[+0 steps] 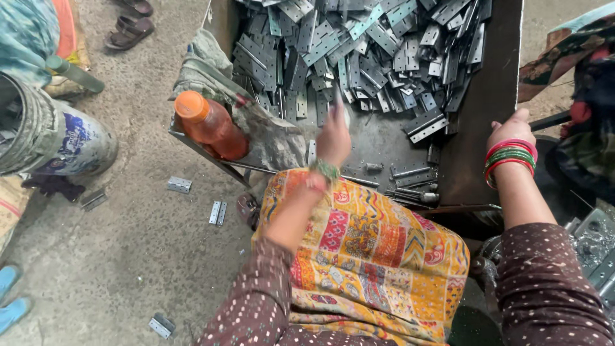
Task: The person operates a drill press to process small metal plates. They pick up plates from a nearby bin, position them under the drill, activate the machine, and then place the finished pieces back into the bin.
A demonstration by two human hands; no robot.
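Observation:
A dark metal tray (pixel 493 96) in front of me holds a big heap of grey metal hinge plates (pixel 365 51). My left hand (pixel 334 138) hovers over the near edge of the heap, blurred, with a small pale piece at its fingertips; what it is I cannot tell. My right hand (pixel 510 128), with red and green bangles on the wrist, rests on the tray's right edge and grips a dark handle (pixel 549 120) that sticks out to the right. Several thin metal pins (pixel 410 174) lie on the bare tray floor near me. A yellow patterned cloth (pixel 371 256) covers my lap.
An orange plastic bottle (pixel 210 125) leans on a grey rag (pixel 269 128) at the tray's left corner. A dirty bucket (pixel 51 138) stands at the left. Loose hinges (pixel 218 213) lie on the concrete floor. Another person's patterned clothing (pixel 576 77) is at the right. Sandals (pixel 128 31) lie at the top.

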